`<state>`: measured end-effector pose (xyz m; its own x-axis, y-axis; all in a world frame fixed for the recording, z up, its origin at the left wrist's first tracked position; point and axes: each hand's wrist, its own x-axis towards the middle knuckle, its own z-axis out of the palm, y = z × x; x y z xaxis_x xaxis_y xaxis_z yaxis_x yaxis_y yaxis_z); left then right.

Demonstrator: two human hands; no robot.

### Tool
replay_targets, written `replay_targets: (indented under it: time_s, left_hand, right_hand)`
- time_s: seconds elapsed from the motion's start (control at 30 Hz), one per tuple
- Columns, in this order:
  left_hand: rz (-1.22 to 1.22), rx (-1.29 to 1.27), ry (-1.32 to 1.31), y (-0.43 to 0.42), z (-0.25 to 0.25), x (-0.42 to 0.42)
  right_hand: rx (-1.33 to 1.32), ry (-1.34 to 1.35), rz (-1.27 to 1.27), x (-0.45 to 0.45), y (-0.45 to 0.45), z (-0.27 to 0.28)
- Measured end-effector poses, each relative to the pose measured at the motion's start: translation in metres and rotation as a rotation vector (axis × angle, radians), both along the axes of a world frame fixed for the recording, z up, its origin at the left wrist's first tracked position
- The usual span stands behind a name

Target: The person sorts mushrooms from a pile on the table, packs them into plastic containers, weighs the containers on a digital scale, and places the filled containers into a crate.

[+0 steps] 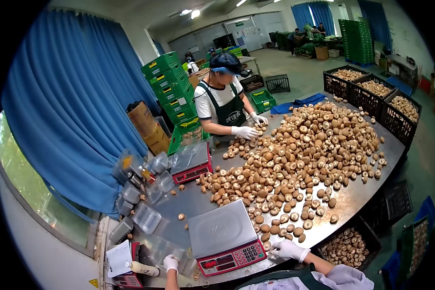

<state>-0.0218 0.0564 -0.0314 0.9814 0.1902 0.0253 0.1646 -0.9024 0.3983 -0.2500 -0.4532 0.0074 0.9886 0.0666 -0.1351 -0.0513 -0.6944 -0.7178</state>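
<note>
My left hand (170, 263), in a white glove, is closed at the edge of a clear plastic tray (160, 252) on the metal table. A red digital scale (222, 231) with a bare grey platform stands between my hands. My right hand (291, 251), also gloved, is at the scale's right side with its fingers stretched towards a mushroom (267, 246) at the scale's corner. Whether the fingertips touch that mushroom is hard to see. Beyond the scale lies a large heap of brown mushrooms (299, 150).
Opposite, a person (222, 99) in white gloves handles mushrooms beside a second scale (192, 162). Clear trays (147, 218) and a bottle (144, 269) are at the left. Black crates of mushrooms stand at the far right, another crate (345, 247) below the near edge.
</note>
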Motion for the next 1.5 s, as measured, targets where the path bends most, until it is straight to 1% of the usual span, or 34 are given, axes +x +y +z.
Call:
replay_targets:
  time_s: [0.07, 0.1, 0.13, 0.2, 0.27, 0.33, 0.4, 0.47, 0.5, 0.53, 0.6, 0.63, 0.67, 0.73, 0.77, 0.87, 0.93, 0.97, 1.0, 1.03, 1.07, 1.13, 1.17, 1.2, 1.27, 1.33, 1.37, 1.4, 1.47, 1.5]
  left_hand:
    - [0.248, -0.027, -0.102, -0.016, 0.032, -0.002]
    - [0.253, 0.007, -0.284, -0.016, 0.035, 0.002]
    - [0.253, -0.036, -0.347, -0.011, 0.043, 0.004]
    - [0.398, -0.064, -0.542, -0.015, 0.060, 0.007]
    - [0.477, -0.022, -0.656, 0.006, 0.070, 0.025]
    - [0.500, -0.321, -0.826, -0.011, 0.106, 0.031]
    - [0.314, -0.194, -0.906, -0.028, 0.128, 0.034]
    - [0.008, -0.078, -1.026, -0.075, 0.144, 0.025]
    - [-0.091, -0.151, -0.906, -0.120, 0.160, 0.008]
    - [-0.179, -0.233, -0.789, -0.164, 0.169, -0.012]
    - [-0.500, -0.144, -0.673, -0.214, 0.150, -0.028]
    - [-0.575, -0.075, -0.533, -0.224, 0.127, -0.034]
    - [-0.645, -0.002, -0.392, -0.233, 0.102, -0.040]
    - [-0.715, 0.346, -0.388, -0.263, 0.072, -0.068]
    - [-0.702, 0.395, -0.409, -0.273, 0.069, -0.077]
    - [-0.695, 0.256, -0.311, -0.285, 0.079, -0.088]
    - [-0.697, 0.219, -0.271, -0.285, 0.081, -0.090]
    - [-0.692, 0.195, -0.206, -0.284, 0.084, -0.091]
    - [-0.689, 0.173, -0.138, -0.282, 0.088, -0.092]
    - [-0.677, 0.145, -0.041, -0.284, 0.096, -0.091]
    - [-0.652, 0.195, 0.053, -0.288, 0.105, -0.094]
    - [-0.587, 0.192, 0.034, -0.312, 0.123, -0.100]
    - [-0.604, 0.127, -0.034, -0.326, 0.131, -0.101]
    - [-0.606, 0.125, -0.035, -0.342, 0.134, -0.101]
    - [-0.641, -0.030, -0.271, -0.378, 0.139, -0.100]
    - [-0.688, -0.195, -0.234, -0.420, 0.134, -0.094]
    - [-0.744, -0.228, -0.200, -0.441, 0.128, -0.090]
    - [-0.796, -0.261, -0.164, -0.462, 0.122, -0.086]
    - [-0.907, -0.288, -0.068, -0.503, 0.108, -0.073]
    - [-0.962, -0.280, -0.061, -0.522, 0.096, -0.065]
  right_hand:
    - [-0.038, 0.027, -0.009, -0.005, -0.008, -0.004]
    - [-0.036, 0.022, -0.012, -0.006, -0.014, -0.004]
    - [-0.040, 0.003, -0.010, -0.008, -0.018, -0.004]
    - [-0.035, -0.015, -0.008, -0.010, -0.025, -0.002]
    - [-0.019, 0.006, -0.041, -0.011, -0.036, 0.007]
    - [-0.025, -0.054, -0.088, -0.012, -0.046, 0.007]
    - [-0.028, -0.112, -0.131, -0.013, -0.053, 0.016]
    - [-0.018, -0.132, -0.093, -0.013, -0.065, 0.015]
    - [-0.015, -0.127, -0.106, -0.014, -0.070, 0.022]
    - [-0.062, -0.145, -0.117, -0.016, -0.076, 0.013]
    - [-0.003, -0.083, -0.168, -0.022, -0.086, 0.030]
    - [-0.004, -0.071, -0.174, -0.024, -0.094, 0.026]
    - [-0.013, -0.002, -0.178, -0.024, -0.101, 0.018]
    - [-0.026, 0.100, -0.161, -0.027, -0.113, 0.012]
    - [-0.020, 0.080, -0.172, -0.028, -0.120, 0.011]
    - [0.021, 0.057, -0.208, -0.032, -0.141, 0.001]
    - [-0.037, 0.128, -0.197, -0.029, -0.158, 0.014]
    - [-0.039, 0.109, -0.221, -0.028, -0.166, 0.016]
    - [0.036, 0.111, -0.237, -0.026, -0.176, 0.018]
    - [0.032, 0.111, -0.265, -0.022, -0.187, 0.013]
    - [0.027, 0.114, -0.293, -0.018, -0.197, 0.006]
    - [-0.035, -0.040, -0.336, -0.009, -0.224, 0.002]
    - [-0.006, 0.011, -0.410, -0.005, -0.239, 0.009]
    - [0.031, -0.047, -0.486, 0.003, -0.258, 0.002]
    - [-0.085, -0.116, -0.652, 0.021, -0.295, -0.003]
    - [-0.256, -0.215, -0.756, 0.042, -0.327, 0.003]
    - [-0.315, -0.233, -0.780, 0.054, -0.345, -0.008]
    - [-0.330, -0.160, -0.764, 0.066, -0.356, -0.002]
    - [-0.363, -0.330, -0.810, 0.091, -0.374, -0.019]
    - [-0.397, -0.370, -0.832, 0.105, -0.383, -0.033]
